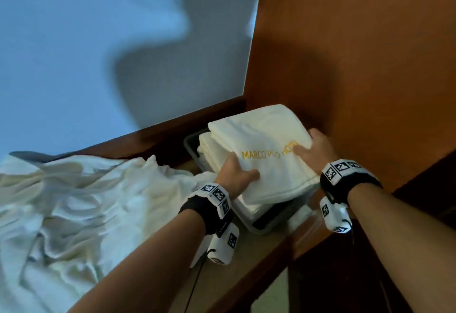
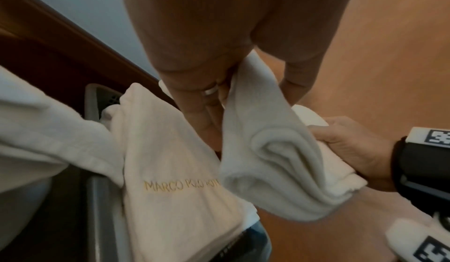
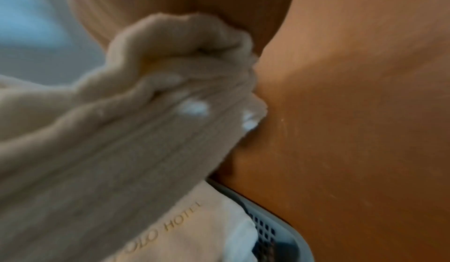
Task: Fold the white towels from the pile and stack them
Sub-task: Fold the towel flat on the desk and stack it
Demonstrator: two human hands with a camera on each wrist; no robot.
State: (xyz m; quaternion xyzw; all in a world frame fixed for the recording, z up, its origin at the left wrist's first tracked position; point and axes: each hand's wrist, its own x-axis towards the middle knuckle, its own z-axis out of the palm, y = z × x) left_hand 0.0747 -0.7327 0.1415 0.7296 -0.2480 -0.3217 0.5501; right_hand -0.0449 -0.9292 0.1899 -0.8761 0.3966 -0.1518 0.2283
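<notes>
A folded white towel (image 1: 261, 149) with gold "MARCO POLO HOTEL" lettering hangs just above a stack of folded white towels (image 1: 209, 149) in a grey basket (image 1: 271, 225). My left hand (image 1: 244, 172) grips its near left edge, thumb on top. My right hand (image 1: 308, 147) grips its right edge next to the wooden wall. In the left wrist view my fingers (image 2: 199, 108) lie under the held towel (image 2: 280, 160), above another lettered towel (image 2: 170, 170) on the stack. The right wrist view shows the held towel's layered edge (image 3: 121, 131) over the stack (image 3: 194, 227). A pile of unfolded white towels (image 1: 74, 201) lies to the left.
An orange-brown wooden panel (image 1: 357, 53) stands close on the right of the basket. A dark wooden ledge (image 1: 153, 135) runs behind it below a pale wall. The basket and the pile sit on a light counter (image 1: 246, 263) whose wooden edge drops off at lower right.
</notes>
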